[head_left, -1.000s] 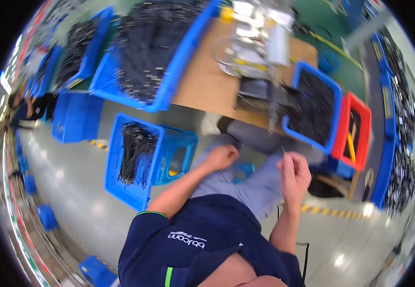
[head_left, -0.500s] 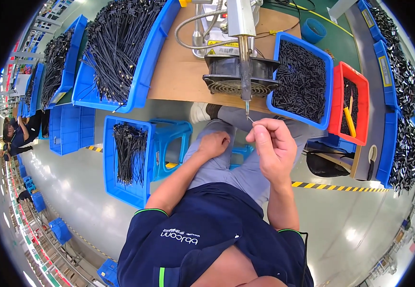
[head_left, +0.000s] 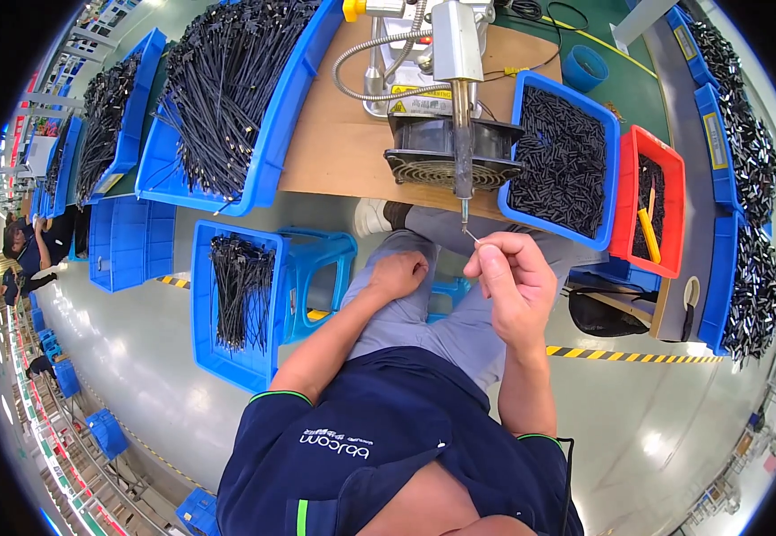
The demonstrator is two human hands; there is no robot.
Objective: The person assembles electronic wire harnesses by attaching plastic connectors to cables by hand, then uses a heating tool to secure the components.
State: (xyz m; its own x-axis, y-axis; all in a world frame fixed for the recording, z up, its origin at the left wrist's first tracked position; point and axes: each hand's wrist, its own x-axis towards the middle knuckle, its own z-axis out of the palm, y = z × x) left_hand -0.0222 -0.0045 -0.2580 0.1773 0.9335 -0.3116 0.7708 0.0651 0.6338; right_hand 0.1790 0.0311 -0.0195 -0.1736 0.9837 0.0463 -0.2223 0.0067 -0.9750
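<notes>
My right hand is raised below the machine's downward-pointing metal nozzle, thumb and forefinger pinched on a thin metal needle-like piece. The tip of that piece reaches up to the nozzle's end; whether they touch is too small to tell. My left hand rests on my thigh with its fingers curled in, and nothing shows sticking out of it. Behind the nozzle sits a black fan at the edge of the brown board. Right of the nozzle, a blue bin holds small black tubes.
A red bin with a yellow-handled tool stands at the right. Blue bins of black cables fill the left, one low beside a blue stool. A small blue cup stands behind. Blue bins of shiny pieces line the far right.
The view has shifted slightly. My right hand keeps its pinch near the nozzle, almost in the same place. My left hand has not visibly moved.
</notes>
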